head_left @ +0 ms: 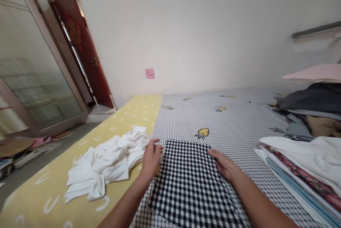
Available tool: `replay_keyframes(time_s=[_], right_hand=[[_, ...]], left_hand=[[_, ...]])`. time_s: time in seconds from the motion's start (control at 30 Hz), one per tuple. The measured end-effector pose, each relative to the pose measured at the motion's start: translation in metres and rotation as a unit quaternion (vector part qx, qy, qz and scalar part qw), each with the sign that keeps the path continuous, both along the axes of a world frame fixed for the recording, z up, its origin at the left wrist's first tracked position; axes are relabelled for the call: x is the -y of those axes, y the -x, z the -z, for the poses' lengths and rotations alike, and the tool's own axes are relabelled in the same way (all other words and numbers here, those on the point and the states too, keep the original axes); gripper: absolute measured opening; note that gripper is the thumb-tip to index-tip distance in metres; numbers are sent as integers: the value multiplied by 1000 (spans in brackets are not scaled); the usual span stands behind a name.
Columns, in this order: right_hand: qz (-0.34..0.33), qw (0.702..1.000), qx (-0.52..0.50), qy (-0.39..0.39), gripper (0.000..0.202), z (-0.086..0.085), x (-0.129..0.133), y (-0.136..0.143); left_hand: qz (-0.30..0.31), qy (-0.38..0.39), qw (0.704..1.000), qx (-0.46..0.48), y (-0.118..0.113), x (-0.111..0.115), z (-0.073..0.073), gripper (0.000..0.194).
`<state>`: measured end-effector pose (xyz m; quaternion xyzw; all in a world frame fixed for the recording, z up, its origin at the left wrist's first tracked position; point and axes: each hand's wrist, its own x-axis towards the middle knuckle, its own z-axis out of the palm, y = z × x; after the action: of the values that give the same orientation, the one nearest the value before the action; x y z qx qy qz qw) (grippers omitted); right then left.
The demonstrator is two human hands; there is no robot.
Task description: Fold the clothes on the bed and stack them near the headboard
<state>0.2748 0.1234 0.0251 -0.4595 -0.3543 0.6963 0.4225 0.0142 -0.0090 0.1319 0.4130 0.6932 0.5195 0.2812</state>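
A folded black-and-white checked cloth (190, 181) lies flat on the bed in front of me; what kind of garment it is, I cannot tell. My right hand (223, 164) is at its upper right edge, thumb on top and the other fingers tucked against the side, pinching the fabric. Beside the upper left corner, my left hand (153, 155) has its fingers slightly bent and apart, with no fabric visibly held. Left of that hand, a crumpled white garment (112, 160) rests on the yellow part of the bedding.
A stack of folded clothes (298, 174) sits on the right, with a pile of dark clothes (311, 100) behind it. The bed sheet (181, 117) has a fine check and yellow prints. Beyond are a white wall (199, 36) and a red door (77, 39).
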Motion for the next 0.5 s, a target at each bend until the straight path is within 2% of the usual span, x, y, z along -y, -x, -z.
replay_keyframes(time_s=[0.07,0.13,0.2,0.27,0.33,0.43,0.5], right_hand=[[-4,1000,10,-12,18,2,-1,-1],[2,999,29,-30,23,-3,-5,2],[16,997,49,-56,31,-10,-10,6],[38,993,73,-85,37,-14,-15,10],[62,986,116,-100,40,-14,-17,9],[96,966,216,-103,44,-9,-16,0],[125,946,280,-105,53,-12,-11,-5]], left_hand=[[31,-67,987,-145,-20,20,14,26],[67,-122,943,-301,-47,38,29,35],[86,-139,902,-399,-74,50,49,45],[83,-121,879,-454,-93,53,73,45],[86,-72,867,-485,-101,51,97,40],[114,18,870,-479,-95,46,126,42],[141,49,871,-468,-86,47,139,45]])
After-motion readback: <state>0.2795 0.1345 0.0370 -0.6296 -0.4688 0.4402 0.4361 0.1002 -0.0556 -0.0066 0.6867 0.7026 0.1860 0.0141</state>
